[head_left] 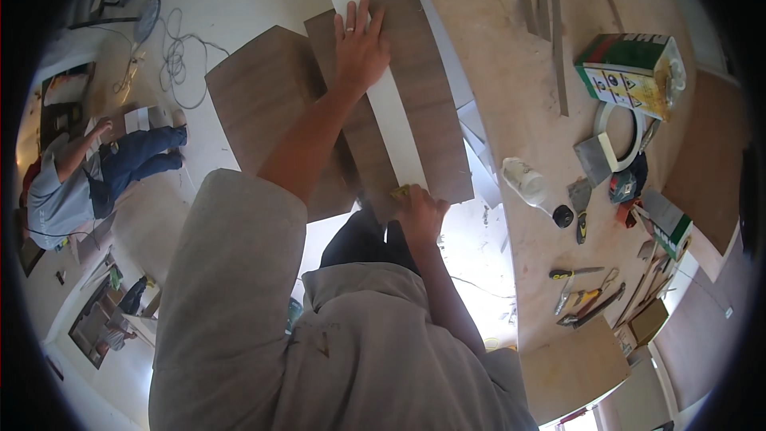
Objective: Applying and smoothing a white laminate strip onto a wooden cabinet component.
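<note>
White strip [394,124], one: laid lengthwise on a brown wood-grain board [437,112], its far end projecting past the board's far edge. Second brown board [259,112]: just left. Left hand [364,54]: open, fingers spread over the strip's far part. Right hand [423,215]: fingers bent about a small yellowish piece [400,192] at the near end; firmness of grip cannot be told. Step, as judged: steadying or aligning the strip. Next move probably calls for even pressure, without sideways slip.
</note>
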`<state>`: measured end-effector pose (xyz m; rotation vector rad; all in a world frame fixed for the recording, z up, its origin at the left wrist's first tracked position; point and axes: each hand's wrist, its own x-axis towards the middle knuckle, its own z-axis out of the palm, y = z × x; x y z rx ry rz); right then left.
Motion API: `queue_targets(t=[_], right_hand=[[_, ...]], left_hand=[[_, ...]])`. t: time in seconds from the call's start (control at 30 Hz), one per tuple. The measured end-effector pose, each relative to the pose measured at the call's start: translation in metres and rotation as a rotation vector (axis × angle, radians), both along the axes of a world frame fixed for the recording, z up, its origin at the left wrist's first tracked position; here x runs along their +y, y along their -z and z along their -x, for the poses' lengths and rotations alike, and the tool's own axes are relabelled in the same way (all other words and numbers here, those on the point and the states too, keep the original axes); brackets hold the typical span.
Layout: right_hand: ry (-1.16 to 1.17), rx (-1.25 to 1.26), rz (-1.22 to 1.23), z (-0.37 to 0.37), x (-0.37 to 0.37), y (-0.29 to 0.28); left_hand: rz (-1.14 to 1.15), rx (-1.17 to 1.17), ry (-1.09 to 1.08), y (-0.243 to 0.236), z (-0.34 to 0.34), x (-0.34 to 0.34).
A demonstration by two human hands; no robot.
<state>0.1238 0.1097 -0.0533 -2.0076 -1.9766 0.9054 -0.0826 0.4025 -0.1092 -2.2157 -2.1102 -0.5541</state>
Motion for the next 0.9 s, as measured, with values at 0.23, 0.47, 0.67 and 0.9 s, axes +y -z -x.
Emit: queue_targets(t=[0.23,0.47,0.67,0.9], right_hand=[[0.011,-0.09,0.076,-0.065,-0.104,0.001],[-0.046,-0.025,0.018,-0.034,-0.03,-0.004],[-0.124,-0.036,-0.071,0.019,0.066,0.002],[-0.162,0.012,-0.125,0.058,0.171,0.003]], left_hand=[[-0.009,-0.01,0.007,-0.003,-0.009,-0.001],[0.005,-0.021,0.005,-0.005,-0.006,0.0],[0.006,-0.002,-0.005,-0.001,-0.004,0.0],[0.059,-0.016,0.004,0.001,-0.007,0.002]])
